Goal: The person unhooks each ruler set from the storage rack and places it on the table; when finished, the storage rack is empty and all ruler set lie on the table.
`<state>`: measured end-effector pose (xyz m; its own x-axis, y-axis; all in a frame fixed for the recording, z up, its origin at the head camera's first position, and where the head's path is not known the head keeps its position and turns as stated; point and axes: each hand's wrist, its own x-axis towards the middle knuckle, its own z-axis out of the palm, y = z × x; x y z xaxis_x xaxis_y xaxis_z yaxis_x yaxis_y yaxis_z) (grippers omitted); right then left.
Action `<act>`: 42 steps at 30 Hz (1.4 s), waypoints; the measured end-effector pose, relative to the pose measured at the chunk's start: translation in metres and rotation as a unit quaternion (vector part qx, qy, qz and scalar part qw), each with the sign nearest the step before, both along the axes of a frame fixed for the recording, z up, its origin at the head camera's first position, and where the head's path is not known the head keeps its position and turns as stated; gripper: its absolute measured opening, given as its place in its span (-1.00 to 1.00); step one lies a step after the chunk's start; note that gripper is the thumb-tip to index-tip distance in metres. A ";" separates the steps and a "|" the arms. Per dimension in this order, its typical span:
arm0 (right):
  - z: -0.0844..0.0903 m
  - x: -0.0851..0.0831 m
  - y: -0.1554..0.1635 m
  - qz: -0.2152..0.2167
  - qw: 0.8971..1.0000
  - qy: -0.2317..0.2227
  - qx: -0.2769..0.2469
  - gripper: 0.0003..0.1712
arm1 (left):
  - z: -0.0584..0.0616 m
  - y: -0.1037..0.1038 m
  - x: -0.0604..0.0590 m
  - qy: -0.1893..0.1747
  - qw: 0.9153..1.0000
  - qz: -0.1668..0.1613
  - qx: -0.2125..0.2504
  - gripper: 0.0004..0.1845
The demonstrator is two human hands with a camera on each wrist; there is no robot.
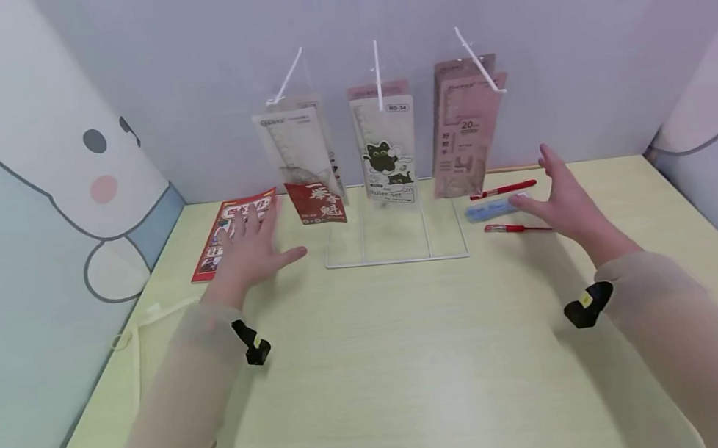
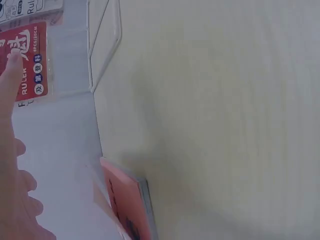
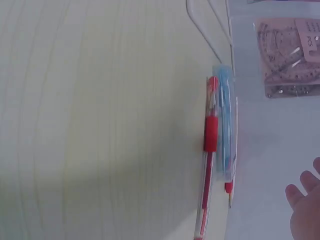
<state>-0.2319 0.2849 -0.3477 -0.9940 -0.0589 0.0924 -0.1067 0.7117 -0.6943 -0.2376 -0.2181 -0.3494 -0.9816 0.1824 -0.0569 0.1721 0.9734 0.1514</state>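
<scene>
Red booklet (image 1: 210,245): flat on the surface (image 1: 415,365), left of the rack; lying down, it needs no support.

Left hand (image 1: 252,251): over the booklet in the head view, fingers spread apart, gripping nothing; contact cannot be told.

Blue packet (image 1: 490,210): flat, right of the rack, between front red pen (image 1: 509,227) and rear red pen (image 1: 504,190); the three lie roughly parallel, probably to keep them grouped beside the base.

Right hand (image 1: 563,204): fingers apart, nothing held; the right wrist view shows its visible fingers clear of pens and packet.

White wire rack (image 1: 396,262): base flat on the surface, presumably steadying the loaded prongs.

White ruler packet (image 1: 292,139), cat-print ruler packet (image 1: 385,132), pink ruler packet (image 1: 469,130): one group per prong, fronts outward, presumably for reading; each hangs from its top.

Pale strap (image 1: 137,360): loose on the surface, far left, apart from the rack.
</scene>
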 end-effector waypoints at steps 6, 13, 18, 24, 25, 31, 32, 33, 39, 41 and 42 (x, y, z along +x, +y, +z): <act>0.001 -0.005 -0.023 -0.011 0.998 0.030 -0.060 0.21 | -0.016 0.009 0.011 -0.002 0.999 -0.012 0.039 0.17; 0.009 -0.015 -0.040 -0.019 0.993 0.075 -0.087 0.17 | -0.032 0.031 0.022 -0.008 0.996 -0.054 0.072 0.09; 0.015 -0.022 -0.045 -0.021 0.991 0.096 -0.096 0.09 | -0.046 0.045 0.026 -0.044 0.986 -0.061 0.152 0.02; 0.022 -0.027 -0.054 -0.014 0.988 0.101 -0.113 0.04 | -0.066 0.055 0.023 -0.053 0.979 -0.037 0.195 0.00; 0.023 -0.028 -0.056 -0.013 0.988 0.099 -0.118 0.04 | -0.068 0.057 0.023 -0.047 0.979 -0.030 0.195 -0.01; 0.024 -0.030 -0.069 -0.025 0.984 0.107 -0.141 0.02 | -0.079 0.067 0.019 0.005 0.983 0.016 0.181 -0.07; 0.023 -0.029 -0.071 -0.027 0.982 0.110 -0.150 0.01 | -0.080 0.068 0.018 0.011 0.984 0.023 0.175 -0.08; 0.022 -0.029 -0.074 -0.028 0.980 0.110 -0.164 0.01 | -0.080 0.068 0.018 0.016 0.985 0.029 0.172 -0.09; 0.019 -0.022 -0.090 -0.049 0.968 0.102 -0.225 0.00 | -0.082 0.066 0.020 0.033 0.988 0.048 0.144 -0.17; 0.019 -0.020 -0.094 -0.068 0.967 0.101 -0.224 0.00 | -0.082 0.066 0.020 0.036 0.988 0.049 0.139 -0.19; 0.019 -0.018 -0.095 -0.077 0.966 0.102 -0.225 0.00 | -0.082 0.067 0.020 0.037 0.988 0.051 0.138 -0.20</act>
